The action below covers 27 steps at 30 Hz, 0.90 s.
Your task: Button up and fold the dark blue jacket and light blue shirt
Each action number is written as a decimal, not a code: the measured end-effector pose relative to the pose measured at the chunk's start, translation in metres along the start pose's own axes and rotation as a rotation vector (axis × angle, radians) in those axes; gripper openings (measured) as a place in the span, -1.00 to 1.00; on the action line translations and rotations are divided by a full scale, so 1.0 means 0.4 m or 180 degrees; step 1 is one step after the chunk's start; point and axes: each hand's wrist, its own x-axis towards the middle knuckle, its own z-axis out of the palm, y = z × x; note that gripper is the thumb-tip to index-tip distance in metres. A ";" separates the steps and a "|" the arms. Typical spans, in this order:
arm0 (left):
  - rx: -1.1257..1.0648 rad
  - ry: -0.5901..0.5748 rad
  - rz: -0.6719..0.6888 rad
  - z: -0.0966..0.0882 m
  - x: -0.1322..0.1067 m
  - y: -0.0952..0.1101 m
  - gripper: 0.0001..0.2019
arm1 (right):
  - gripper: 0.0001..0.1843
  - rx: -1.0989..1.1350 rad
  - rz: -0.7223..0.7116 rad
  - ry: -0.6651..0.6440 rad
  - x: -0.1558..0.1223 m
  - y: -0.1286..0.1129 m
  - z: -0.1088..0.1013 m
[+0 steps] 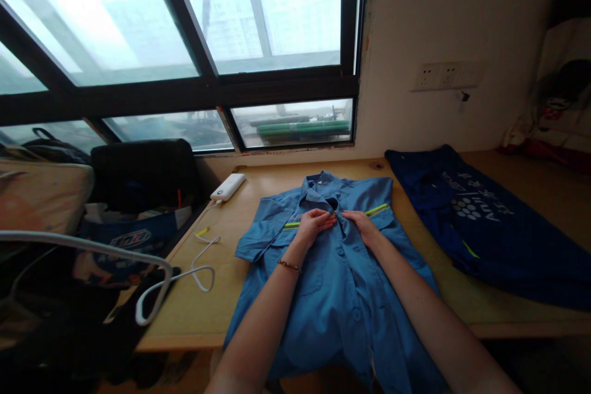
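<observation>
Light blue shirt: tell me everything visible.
The light blue shirt looks like cloth, with a collar, front buttons and yellow-green chest stripes. It lies front up on the table, collar toward the window, bottom overhanging the edge. The left hand and right hand hold its front below the collar.

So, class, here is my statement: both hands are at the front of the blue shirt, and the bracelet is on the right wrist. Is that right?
Not quite: the bracelet is on the left wrist, as the head view shows. The left hand and right hand are indeed at the front of the blue shirt.
</observation>
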 end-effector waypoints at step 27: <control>0.1305 0.0791 0.0799 0.008 0.015 -0.025 -0.62 | -0.75 -0.1844 -0.0969 0.0249 -0.021 0.062 0.072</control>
